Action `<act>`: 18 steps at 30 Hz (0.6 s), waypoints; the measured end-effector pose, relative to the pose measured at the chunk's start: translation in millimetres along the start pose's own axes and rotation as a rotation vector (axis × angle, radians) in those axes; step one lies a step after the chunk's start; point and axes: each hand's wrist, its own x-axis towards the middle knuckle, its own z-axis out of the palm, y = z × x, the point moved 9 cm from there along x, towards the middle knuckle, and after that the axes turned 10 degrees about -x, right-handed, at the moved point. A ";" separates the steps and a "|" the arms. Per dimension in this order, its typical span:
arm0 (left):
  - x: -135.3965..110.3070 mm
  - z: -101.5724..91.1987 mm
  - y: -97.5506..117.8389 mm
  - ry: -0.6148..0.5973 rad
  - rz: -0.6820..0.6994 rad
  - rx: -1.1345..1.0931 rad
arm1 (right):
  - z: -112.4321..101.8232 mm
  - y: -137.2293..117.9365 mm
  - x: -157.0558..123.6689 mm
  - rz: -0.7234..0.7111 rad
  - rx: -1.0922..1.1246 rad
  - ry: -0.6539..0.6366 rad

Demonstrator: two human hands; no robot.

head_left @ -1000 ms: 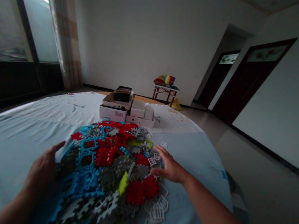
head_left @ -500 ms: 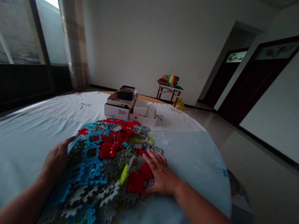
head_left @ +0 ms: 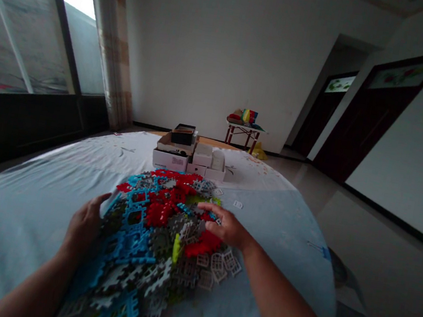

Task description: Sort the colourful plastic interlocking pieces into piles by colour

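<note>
Through the head camera I take the pile of toothed plastic pieces (head_left: 158, 214) as my landmark; it lies on the tablecloth (head_left: 265, 304) between the two hands. Far beyond the pile to the left I see a window (head_left: 23, 35), then a patterned curtain (head_left: 111, 48). The left hand (head_left: 84, 224) is at the pile's left edge, one finger reaching forward along it — the others are hidden from me, so I cannot tell whether they press together or pinch anything. Blue pieces (head_left: 131, 242) fill the pile's left side, frame-like and overlapping. Just past the pile's far end I see a stack of open boxes (head_left: 170, 161), a black one uppermost. A lime-green piece (head_left: 176, 248) sticks up near the pile's middle, with a red piece (head_left: 204, 243) to its right. Pale lattice pieces (head_left: 218, 266) lie along the pile's near right edge. The right hand (head_left: 227, 228) is over the pile's right side, thumb and forefinger spread apart — I see nothing pinched between them. Well beyond the pile, to the right, I make out a small table (head_left: 245, 127) and a dark door (head_left: 379, 125).
</note>
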 end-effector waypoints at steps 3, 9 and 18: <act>-2.0 -3.6 4.8 0.012 0.011 -0.020 | 11.0 -15.5 7.6 -0.076 -0.063 0.095; 3.2 -14.2 18.4 0.015 0.082 -0.090 | 21.6 -19.8 2.6 -0.163 -0.129 0.123; 26.0 -29.8 17.4 0.066 0.028 -0.299 | -53.8 54.0 -18.5 0.135 0.015 0.475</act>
